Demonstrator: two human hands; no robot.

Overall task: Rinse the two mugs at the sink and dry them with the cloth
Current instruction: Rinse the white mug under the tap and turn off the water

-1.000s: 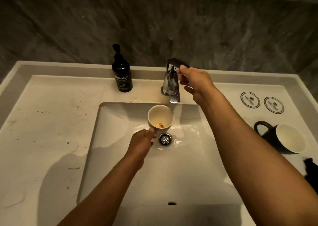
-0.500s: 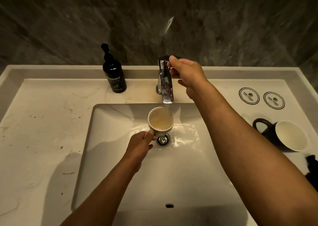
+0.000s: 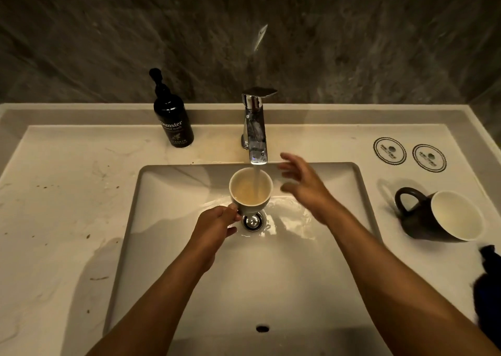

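The step in hand looks like rinsing mug 1 of 2, and doing it well should mean keeping the rim level under the stream until the cloudy water runs clear, then tipping it out over the drain rather than letting it slop onto the counter. Starting at 9 o'clock, the stained counter (image 3: 62, 209) carries a dark soap bottle (image 3: 173, 122) at about 11 o'clock of the basin. The left hand (image 3: 214, 227) has its fingers curled together and clamped on the near side of the first mug (image 3: 250, 189), at or near the handle, which the hand hides; the mug stands upright above the drain (image 3: 252, 221), part full of brownish water. The tap (image 3: 256, 128) at 12 o'clock pours straight into it. The right hand (image 3: 303, 182), at 3 o'clock of the mug, is empty, fingers spread apart and blurred, near the rim but touching nothing. Further right, the second mug (image 3: 444, 216) lies tipped on its side on the counter, mouth toward the viewer, below 2 round coasters (image 3: 409, 153). A dark cloth (image 3: 488, 282) sits at 4 o'clock by the frame edge.
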